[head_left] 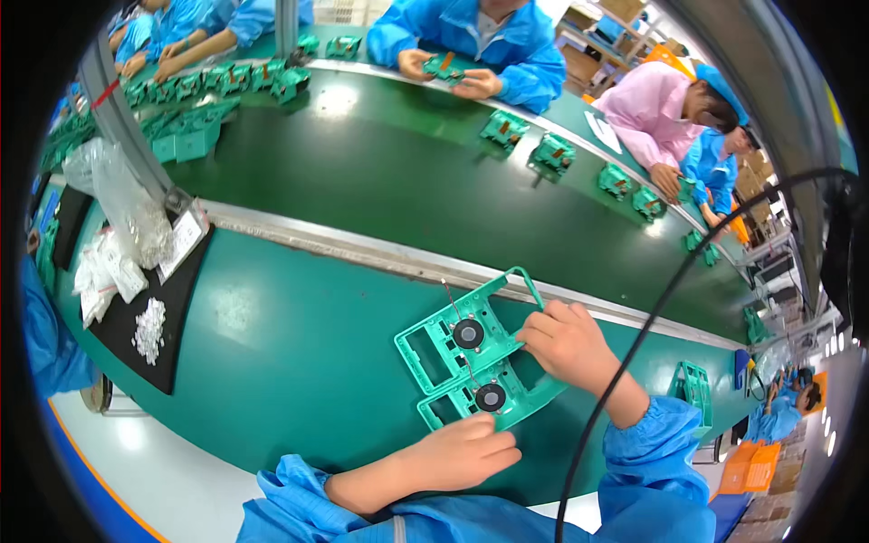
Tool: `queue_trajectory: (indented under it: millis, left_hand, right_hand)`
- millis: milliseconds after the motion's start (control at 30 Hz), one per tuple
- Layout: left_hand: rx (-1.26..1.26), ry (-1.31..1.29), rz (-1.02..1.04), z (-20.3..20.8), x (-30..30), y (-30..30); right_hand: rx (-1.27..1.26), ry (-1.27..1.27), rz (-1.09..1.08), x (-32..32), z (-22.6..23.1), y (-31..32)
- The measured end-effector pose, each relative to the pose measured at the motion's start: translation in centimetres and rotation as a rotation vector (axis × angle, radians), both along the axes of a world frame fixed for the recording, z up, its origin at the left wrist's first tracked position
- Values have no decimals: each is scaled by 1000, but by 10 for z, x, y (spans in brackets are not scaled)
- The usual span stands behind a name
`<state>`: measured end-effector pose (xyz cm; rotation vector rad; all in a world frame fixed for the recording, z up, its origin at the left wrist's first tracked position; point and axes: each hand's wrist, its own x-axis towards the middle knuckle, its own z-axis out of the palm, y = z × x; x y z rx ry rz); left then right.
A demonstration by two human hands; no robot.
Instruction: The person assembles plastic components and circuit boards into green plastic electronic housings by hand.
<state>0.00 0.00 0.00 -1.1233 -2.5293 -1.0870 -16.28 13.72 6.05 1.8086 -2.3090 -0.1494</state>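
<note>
Two green plastic housings lie side by side on the green bench in front of me, the farther one partly overlapping the nearer. Each has a rectangular window and a round black speaker with thin wires. The farther housing (425, 355) has a handle-like loop at its far end. My right hand (572, 348) is closed on its right edge, with thumb and fingers pinching the plastic. My left hand (462, 455) is curled at the lower edge of the nearer housing (525, 404). Its fingertips are hidden, so what they hold cannot be made out.
Beyond a metal rail runs a green conveyor belt (380, 163) carrying several green assemblies (552, 154). A black mat (181, 317) on the left bears small white parts (149, 330) and plastic bags (113, 267). Another green housing (695, 394) stands at right. A black cable (634, 348) crosses the view. Co-workers sit opposite.
</note>
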Motion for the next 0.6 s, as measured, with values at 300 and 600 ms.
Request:
queue_trajectory:
  millis: [300, 600]
  left_hand:
    - [857, 6, 736, -14, 8, -50]
    - [802, -27, 759, -38, -6, -67]
  right_hand:
    - [-387, -112, -702, 69, -19, 140]
    - [-618, -96, -1513, 104, -56, 275]
